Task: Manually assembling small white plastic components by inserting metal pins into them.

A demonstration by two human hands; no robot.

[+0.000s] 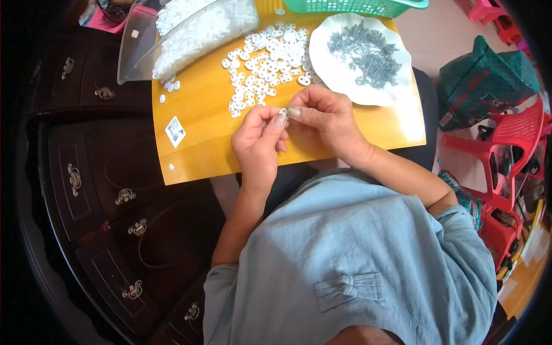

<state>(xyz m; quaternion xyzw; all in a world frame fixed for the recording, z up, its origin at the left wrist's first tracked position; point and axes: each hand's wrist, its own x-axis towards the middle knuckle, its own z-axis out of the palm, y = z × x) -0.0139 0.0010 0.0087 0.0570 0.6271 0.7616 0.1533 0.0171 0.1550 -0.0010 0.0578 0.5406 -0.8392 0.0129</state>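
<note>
Over the near part of the yellow tabletop [207, 138], my left hand [260, 141] and my right hand [330, 118] meet fingertip to fingertip. Between the left thumb and forefinger is pinched a small white plastic piece [283, 111], mostly covered by the fingers. The right thumb and forefinger are closed at its other side; whether they hold a separate part is too small to tell. Just beyond lie many loose white oval pieces with two holes [267, 72]. To their right, a white scalloped plate [322, 66] carries a heap of thin grey pins [374, 63].
A clear bin [131, 54] full of white pieces lies tilted at the far left. A green basket [356, 7] stands at the far edge. Dark drawers [86, 190] flank the left; a red plastic chair [506, 144] and a green bag [483, 86] are right.
</note>
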